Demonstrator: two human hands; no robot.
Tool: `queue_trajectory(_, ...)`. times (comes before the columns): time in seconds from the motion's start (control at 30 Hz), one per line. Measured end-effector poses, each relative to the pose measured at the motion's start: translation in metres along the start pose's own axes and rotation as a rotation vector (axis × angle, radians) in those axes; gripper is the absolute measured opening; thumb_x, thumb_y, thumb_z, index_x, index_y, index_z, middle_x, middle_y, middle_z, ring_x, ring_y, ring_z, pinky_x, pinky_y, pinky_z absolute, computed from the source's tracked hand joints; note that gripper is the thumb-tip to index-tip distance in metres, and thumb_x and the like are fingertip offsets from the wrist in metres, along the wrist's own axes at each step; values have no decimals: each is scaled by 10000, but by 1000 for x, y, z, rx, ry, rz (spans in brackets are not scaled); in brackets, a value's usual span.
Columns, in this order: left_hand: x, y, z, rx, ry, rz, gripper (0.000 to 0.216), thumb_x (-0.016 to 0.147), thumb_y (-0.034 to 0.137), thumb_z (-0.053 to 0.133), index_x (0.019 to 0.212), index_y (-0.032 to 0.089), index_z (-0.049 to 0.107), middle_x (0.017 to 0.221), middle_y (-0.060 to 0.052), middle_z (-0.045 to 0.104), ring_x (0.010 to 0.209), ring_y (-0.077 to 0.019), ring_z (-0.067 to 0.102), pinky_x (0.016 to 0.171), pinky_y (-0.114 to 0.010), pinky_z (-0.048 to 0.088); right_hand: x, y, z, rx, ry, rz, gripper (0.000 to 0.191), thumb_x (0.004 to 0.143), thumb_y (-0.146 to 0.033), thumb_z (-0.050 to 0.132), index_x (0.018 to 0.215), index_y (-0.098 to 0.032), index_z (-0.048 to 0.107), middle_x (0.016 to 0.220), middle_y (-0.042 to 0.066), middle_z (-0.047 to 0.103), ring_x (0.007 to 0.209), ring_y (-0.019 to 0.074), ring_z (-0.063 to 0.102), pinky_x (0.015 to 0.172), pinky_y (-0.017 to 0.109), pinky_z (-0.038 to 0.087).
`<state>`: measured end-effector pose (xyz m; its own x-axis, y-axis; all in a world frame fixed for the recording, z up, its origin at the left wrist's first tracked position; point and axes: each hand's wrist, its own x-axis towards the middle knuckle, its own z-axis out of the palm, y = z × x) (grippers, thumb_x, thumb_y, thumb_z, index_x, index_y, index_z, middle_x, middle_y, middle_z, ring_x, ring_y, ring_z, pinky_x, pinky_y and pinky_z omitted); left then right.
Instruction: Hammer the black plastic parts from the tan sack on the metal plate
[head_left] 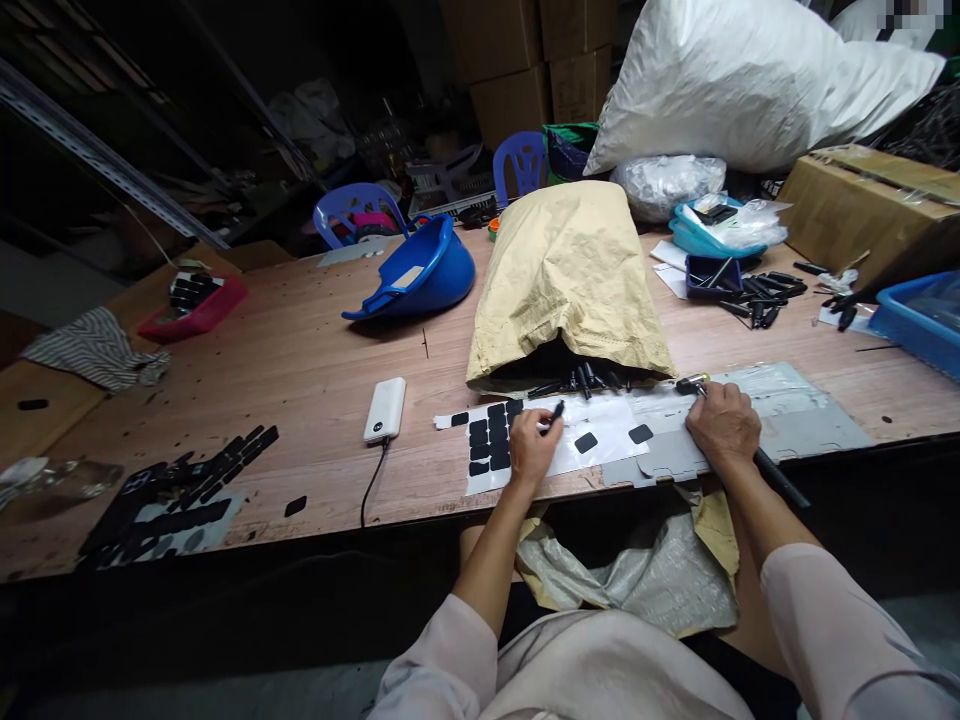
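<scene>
My left hand (pixel 531 445) is closed, pinching a short black cylindrical part (pixel 556 411) above a white sheet (pixel 600 413). Rows of black rounded patches (pixel 480 448) lie on that sheet by the hand, and two loose black patches (pixel 586 442) are to its right. My right hand (pixel 724 424) is wrapped round a small hammer (pixel 781 479). Its dark handle sticks out toward the lower right, and the black and yellowish head is beyond my fingers. Beneath this hand is a grey board (pixel 806 410). Black parts (pixel 583 378) spill from the mouth of a tan sack (pixel 566 265) just ahead.
A white power bank (pixel 385 408) with a cable lies left of the sheet. Farther off are a blue scoop-like basin (pixel 431 270) and a red tray (pixel 193 310). More black parts (pixel 765 290), a blue bin (pixel 919 318) and a cardboard box (pixel 874 215) are at right.
</scene>
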<state>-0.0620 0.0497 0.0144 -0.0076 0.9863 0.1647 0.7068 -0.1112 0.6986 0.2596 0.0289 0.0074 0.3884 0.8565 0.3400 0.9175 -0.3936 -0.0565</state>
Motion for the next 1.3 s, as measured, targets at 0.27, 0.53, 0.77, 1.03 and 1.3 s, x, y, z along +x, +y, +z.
queue_trajectory(0.27,-51,22,29,43,-296,431,126,906,259,834,1018,234,782,999,-48,769,982,-251,663,906,-391,493,0,0,-1,2,0,-5,364,1007,-273,469,1231,-90,691,1073,182,651,946,281,580,710,353,334)
queue_trajectory(0.53,-40,24,48,85,-352,430,215,887,356,861,1053,231,808,1009,-62,724,997,-253,646,939,-395,504,1,3,1,29,30,-7,409,1038,-296,413,1198,-69,713,1067,222,668,887,280,571,689,367,274)
queue_trajectory(0.77,-38,19,50,28,-360,410,254,845,389,896,1031,237,815,977,-60,715,962,-253,640,932,-399,508,-1,1,-4,60,29,-10,449,1057,-316,389,1203,-52,723,1057,255,670,851,270,500,701,393,233)
queue_trajectory(1.03,-34,19,50,34,-394,416,236,851,387,900,1016,237,823,962,-51,724,949,-240,637,930,-386,501,12,11,-19,332,-119,181,424,979,-320,516,1245,-118,777,1076,203,687,905,275,538,786,411,391)
queue_trajectory(1.3,-35,18,52,4,-384,424,240,840,393,910,1004,241,825,971,-61,742,975,-257,664,942,-395,513,-37,6,-77,1159,-41,615,348,759,-499,716,946,-206,737,735,5,607,598,153,512,583,325,449)
